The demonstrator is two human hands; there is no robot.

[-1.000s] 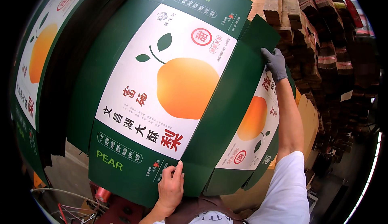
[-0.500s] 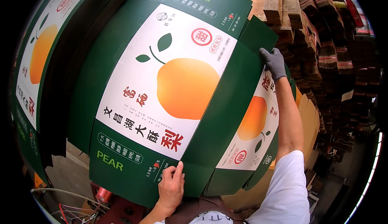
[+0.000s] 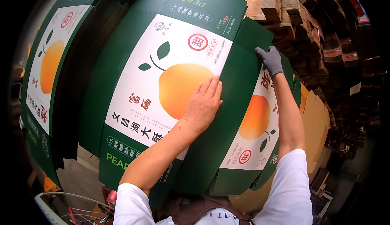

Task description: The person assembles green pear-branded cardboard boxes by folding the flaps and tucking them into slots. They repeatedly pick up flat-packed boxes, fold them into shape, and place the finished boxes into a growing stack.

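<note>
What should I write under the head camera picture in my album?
A bare left hand lies on green cardboard printed with fruit, a gloved right hand at its edge.

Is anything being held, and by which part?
The right hand seems to hold the carton by its right edge, the grip partly hidden; the left hand lies open on it.

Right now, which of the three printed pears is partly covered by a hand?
The middle pear, on the large white panel: the bare left hand covers part of its right side. The far-left pear and the right pear show uncovered.
</note>
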